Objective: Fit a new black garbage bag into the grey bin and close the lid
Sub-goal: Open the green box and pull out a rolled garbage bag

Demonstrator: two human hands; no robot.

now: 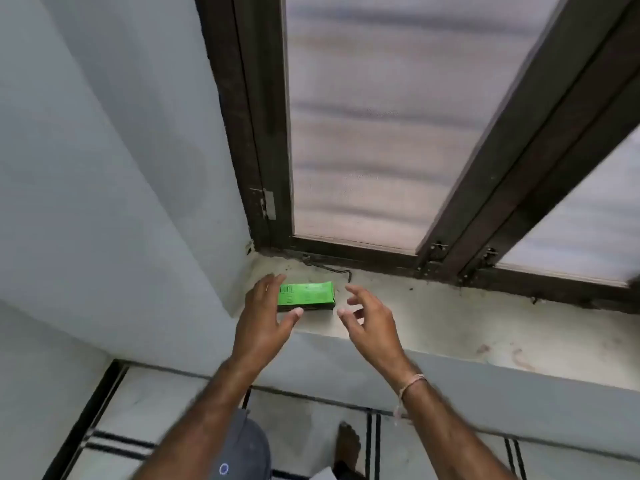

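Grips point(263, 317) point(369, 317) flank green box point(306, 297).

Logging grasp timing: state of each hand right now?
Left hand: open, fingers spread at the left end of the green box; no grip yet.
Right hand: open, empty, beside the box.

Your green box point(306, 296) lies flat on its long side, barcode face up; it sits just past your left fingertips point(297, 311); your right fingertips point(341, 311) hover beside its other end.
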